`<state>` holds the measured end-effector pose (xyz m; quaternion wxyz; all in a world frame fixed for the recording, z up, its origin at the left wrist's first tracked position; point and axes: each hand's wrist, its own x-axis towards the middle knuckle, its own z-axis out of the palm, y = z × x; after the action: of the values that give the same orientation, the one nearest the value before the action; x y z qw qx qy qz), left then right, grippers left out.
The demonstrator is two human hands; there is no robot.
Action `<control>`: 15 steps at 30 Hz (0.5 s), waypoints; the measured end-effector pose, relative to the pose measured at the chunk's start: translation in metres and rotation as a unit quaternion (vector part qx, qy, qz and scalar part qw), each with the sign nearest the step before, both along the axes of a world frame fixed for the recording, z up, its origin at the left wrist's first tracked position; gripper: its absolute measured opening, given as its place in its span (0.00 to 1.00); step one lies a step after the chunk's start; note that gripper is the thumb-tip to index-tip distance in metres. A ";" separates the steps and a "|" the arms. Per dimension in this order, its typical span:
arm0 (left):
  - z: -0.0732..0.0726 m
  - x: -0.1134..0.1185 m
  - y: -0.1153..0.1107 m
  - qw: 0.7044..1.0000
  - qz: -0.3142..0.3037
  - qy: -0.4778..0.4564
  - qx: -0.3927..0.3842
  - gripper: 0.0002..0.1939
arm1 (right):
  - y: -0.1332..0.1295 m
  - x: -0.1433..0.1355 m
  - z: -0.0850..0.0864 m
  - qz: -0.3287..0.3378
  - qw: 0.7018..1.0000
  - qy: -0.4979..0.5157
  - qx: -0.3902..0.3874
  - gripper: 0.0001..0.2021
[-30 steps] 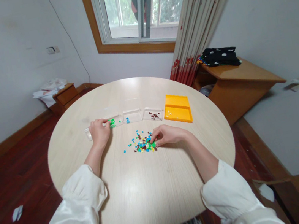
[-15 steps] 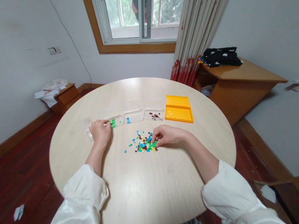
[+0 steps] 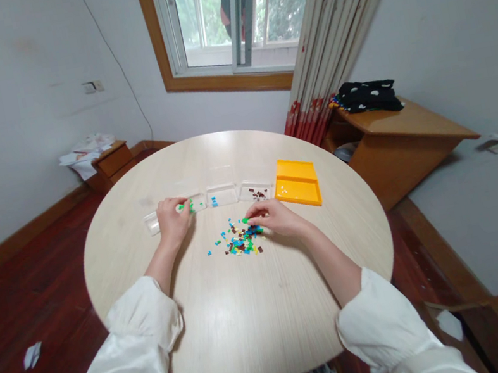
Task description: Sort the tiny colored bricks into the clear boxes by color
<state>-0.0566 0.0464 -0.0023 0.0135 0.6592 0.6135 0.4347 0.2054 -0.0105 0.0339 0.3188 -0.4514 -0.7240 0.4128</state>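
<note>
A loose pile of small green, blue, brown and yellow pieces (image 3: 240, 243) lies mid-table. Above its upper right edge, my right hand (image 3: 271, 218) pinches a green piece (image 3: 245, 220). My left hand (image 3: 174, 220) is at the left part of a clear box with green pieces (image 3: 198, 203); its fingertips are closed, and what they hold is too small to make out. To the right stand a clear box with blue pieces (image 3: 222, 195), one with brown pieces (image 3: 256, 192) and an open yellow case (image 3: 300, 190) holding a few pale pieces.
Another clear box (image 3: 152, 223) sits left of my left hand, partly covered by it. The round table (image 3: 247, 315) has a window and curtain (image 3: 319, 39) behind it. A wooden cabinet (image 3: 409, 139) with dark cloth stands at the right.
My right hand has lifted a green piece from the pile and moved slightly up and left. My left hand has shifted a little to the right over the box with green pieces.
</note>
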 end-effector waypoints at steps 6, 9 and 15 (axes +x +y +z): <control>0.007 0.038 -0.028 0.973 -0.224 -0.052 -0.036 0.12 | 0.003 -0.012 -0.010 -0.048 0.997 0.023 0.064 0.06; 0.008 0.055 -0.039 0.946 -0.311 -0.062 -0.066 0.14 | 0.003 -0.016 -0.014 -0.056 0.995 0.032 0.076 0.06; 0.006 0.063 -0.044 0.939 -0.327 -0.081 -0.066 0.08 | 0.002 -0.019 -0.017 -0.066 0.993 0.013 0.095 0.07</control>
<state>0.0067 0.0029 0.0039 0.2481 0.7838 0.3881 0.4165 0.1864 -0.0084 0.0173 0.3959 -0.4606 -0.7246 0.3258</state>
